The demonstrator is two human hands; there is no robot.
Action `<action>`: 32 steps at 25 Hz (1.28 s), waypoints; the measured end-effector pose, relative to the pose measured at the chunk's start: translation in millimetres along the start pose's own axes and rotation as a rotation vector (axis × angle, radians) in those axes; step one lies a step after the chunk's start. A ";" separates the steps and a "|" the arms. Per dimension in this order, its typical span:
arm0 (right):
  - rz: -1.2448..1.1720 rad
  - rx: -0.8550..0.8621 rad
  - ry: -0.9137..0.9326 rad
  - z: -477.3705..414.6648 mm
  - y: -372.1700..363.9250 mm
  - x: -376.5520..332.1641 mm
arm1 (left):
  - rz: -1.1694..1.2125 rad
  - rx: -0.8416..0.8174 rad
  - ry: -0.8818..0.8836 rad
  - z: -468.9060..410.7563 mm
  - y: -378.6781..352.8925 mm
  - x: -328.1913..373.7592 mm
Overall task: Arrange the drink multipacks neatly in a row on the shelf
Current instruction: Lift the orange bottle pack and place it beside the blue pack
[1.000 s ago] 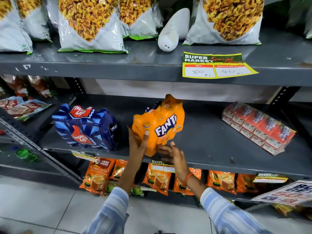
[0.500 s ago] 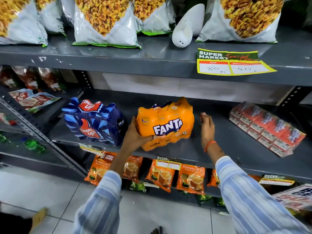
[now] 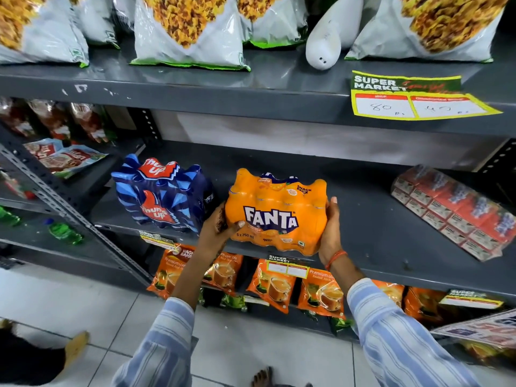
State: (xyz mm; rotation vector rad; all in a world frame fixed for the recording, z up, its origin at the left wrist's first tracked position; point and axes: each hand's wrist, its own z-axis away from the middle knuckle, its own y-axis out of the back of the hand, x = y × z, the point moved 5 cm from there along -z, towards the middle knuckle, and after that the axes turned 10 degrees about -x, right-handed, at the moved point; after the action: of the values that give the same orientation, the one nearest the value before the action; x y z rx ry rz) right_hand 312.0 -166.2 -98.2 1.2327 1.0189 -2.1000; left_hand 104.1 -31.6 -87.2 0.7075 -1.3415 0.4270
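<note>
An orange Fanta multipack (image 3: 276,210) stands upright near the front edge of the grey middle shelf (image 3: 371,227), label facing me. My left hand (image 3: 220,230) grips its lower left corner, thumb on the front. My right hand (image 3: 331,227) presses flat against its right side. Just to its left stands a dark blue Thums Up multipack (image 3: 164,194), a narrow gap apart. A red multipack of small cartons (image 3: 452,210) lies flat and askew at the right end of the same shelf.
Large snack bags (image 3: 190,32) and a white bottle-like object (image 3: 326,37) fill the shelf above, with a yellow price tag (image 3: 416,99) on its edge. Orange tea pouches (image 3: 273,283) hang below. A slanted metal brace (image 3: 72,210) sits at left.
The Fanta pack went from tilted on end to upright and square on the shelf. My right hand moved from beneath it to its right side.
</note>
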 end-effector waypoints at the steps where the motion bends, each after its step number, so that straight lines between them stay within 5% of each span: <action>1: -0.023 0.031 -0.011 -0.1 1.7 4.3 | 0.000 0.000 0.000 -0.3 1.1 -0.6; 15: -0.105 0.100 -0.020 -6.9 -3.5 20.0 | -0.016 -0.013 0.018 -0.8 4.6 -8.1; 32: -0.097 0.118 0.020 -17.9 -7.6 23.2 | -0.058 0.190 0.011 14.8 -10.5 6.1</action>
State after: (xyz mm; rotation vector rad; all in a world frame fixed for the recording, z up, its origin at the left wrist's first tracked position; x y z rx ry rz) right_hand 304.8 -148.4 -121.5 1.2867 0.9944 -2.2552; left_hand 101.3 -50.0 -82.5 0.8973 -1.2776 0.5158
